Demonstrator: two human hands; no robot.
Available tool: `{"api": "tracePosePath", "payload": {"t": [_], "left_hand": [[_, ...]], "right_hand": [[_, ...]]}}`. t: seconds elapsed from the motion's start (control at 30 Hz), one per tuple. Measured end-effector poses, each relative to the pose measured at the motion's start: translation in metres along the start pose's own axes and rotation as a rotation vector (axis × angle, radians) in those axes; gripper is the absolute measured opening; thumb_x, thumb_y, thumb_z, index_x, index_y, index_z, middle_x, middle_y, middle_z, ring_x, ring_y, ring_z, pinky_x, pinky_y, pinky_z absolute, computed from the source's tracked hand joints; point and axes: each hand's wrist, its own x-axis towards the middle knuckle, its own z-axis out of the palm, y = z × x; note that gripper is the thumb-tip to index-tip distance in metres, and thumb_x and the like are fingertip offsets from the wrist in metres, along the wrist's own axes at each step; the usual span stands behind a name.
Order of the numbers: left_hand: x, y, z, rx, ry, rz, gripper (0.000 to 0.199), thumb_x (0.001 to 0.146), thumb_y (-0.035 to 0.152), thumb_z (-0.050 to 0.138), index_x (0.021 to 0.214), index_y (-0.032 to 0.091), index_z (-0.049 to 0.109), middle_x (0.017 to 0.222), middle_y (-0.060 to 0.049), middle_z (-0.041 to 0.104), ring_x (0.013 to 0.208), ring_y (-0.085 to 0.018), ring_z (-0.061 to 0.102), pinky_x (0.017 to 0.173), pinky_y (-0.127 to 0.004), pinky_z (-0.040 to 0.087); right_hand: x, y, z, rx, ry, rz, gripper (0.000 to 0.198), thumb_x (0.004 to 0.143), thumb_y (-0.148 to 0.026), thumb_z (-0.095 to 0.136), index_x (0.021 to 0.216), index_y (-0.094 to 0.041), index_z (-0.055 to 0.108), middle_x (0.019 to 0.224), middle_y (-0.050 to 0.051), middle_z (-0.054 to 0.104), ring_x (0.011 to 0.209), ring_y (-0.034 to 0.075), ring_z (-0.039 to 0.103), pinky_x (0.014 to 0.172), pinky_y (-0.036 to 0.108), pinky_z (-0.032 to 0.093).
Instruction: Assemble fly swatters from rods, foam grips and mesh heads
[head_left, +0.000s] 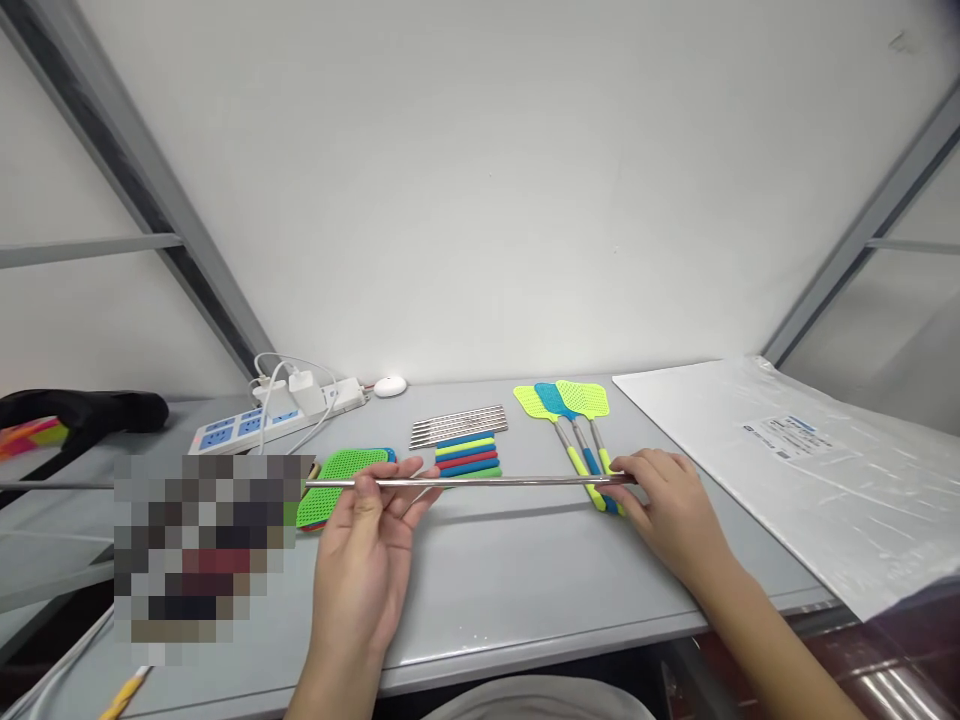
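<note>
The left hand (pixel 373 530) is pinching a metal rod (pixel 517 482) and the right hand (pixel 666 500) is gripping its far end, hiding that tip; a pixelated patch (pixel 210 560) is obscuring the other. The rod is hanging in front of the coloured tubes (pixel 468 459). Left of the tubes, green mesh (pixel 345 475) is lying partly covered; right of them, fly swatters (pixel 580 432) are fanning out.

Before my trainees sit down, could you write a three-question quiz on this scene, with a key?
1. True or false: the left hand and the right hand both touch the metal rod.
2. The middle one of the three fanned fly swatters has which colour head? A) red B) blue C) white
3. Fill in: the large white package lies to the ____ of those swatters.

Key: 1. True; 2. B; 3. right.
</note>
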Motion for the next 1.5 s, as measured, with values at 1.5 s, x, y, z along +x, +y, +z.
{"api": "tracePosePath", "payload": {"t": [1.5], "left_hand": [[-0.029, -0.03, 0.037, 0.187, -0.101, -0.189, 0.043, 0.086, 0.053, 0.062, 0.109, 0.017, 0.07, 0.111, -0.013, 0.072, 0.102, -0.026, 0.067, 0.092, -0.04, 0.049]], "right_hand": [[-0.008, -0.016, -0.004, -0.052, 0.104, -0.158, 0.011, 0.094, -0.021, 0.058, 0.101, -0.017, 0.065, 0.071, 0.003, 0.061, 0.064, 0.015, 0.051, 0.06, 0.027, 0.035]]}}
